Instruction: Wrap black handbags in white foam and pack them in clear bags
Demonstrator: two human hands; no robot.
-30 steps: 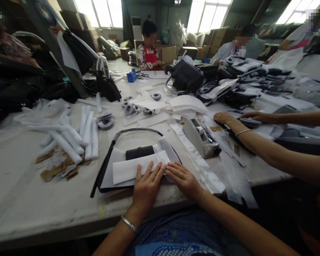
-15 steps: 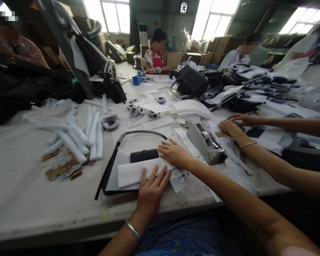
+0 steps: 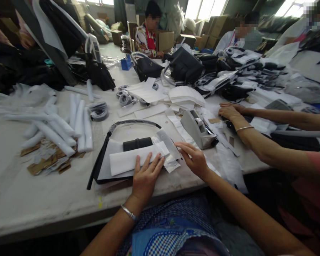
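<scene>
A black handbag (image 3: 115, 180) lies flat near the table's front edge, mostly covered by white sheet. Its looped handle (image 3: 134, 122), wrapped in clear plastic, arches away from me. Across the bag rests a white foam strip (image 3: 125, 160), below a black tab (image 3: 137, 143). My left hand (image 3: 146, 177) presses flat on the strip, fingers spread. At the bag's right edge is my right hand (image 3: 195, 160), fingers stretched out and holding nothing I can see. Translucent wrap (image 3: 167, 142) sticks up beside its fingertips. A grey tape dispenser (image 3: 193, 129) stands just beyond that hand.
White foam tubes (image 3: 57, 137) and brown card scraps (image 3: 46, 160) lie left. Behind the bag are plastic-wrapped coils (image 3: 99, 111) and white sheets (image 3: 185, 96). Black bags (image 3: 185, 67) are piled farther back. A co-worker's hands (image 3: 230, 111) work at right; other people sit beyond.
My right hand has moved off the foam strip to the right edge of the bag, uncovering the wrap there. My left hand stays on the strip. The view has tilted downward.
</scene>
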